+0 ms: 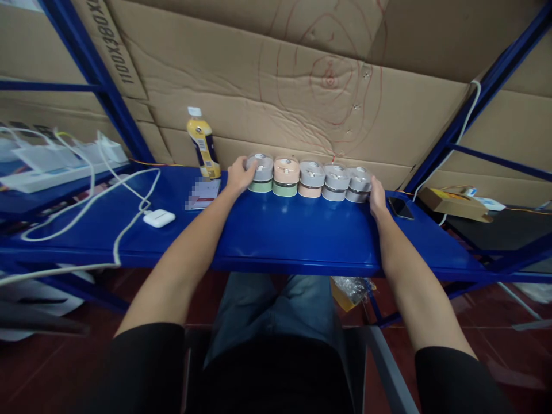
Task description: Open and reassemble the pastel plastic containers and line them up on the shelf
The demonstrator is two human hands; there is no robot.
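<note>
Several small two-layer round containers stand side by side in a row on the blue shelf, near the cardboard wall. At the left end, a grey-over-green container is touched by my left hand, its fingers against the outer side. Beside it come a pink-over-green container, a grey-over-pink one and an all-grey one. My right hand presses against the outer side of the right-end grey container. Both hands bracket the row.
A yellow bottle stands behind a card at the left. Further left are a white earbud case, white cables and a power strip. A phone and an open cardboard box lie at the right.
</note>
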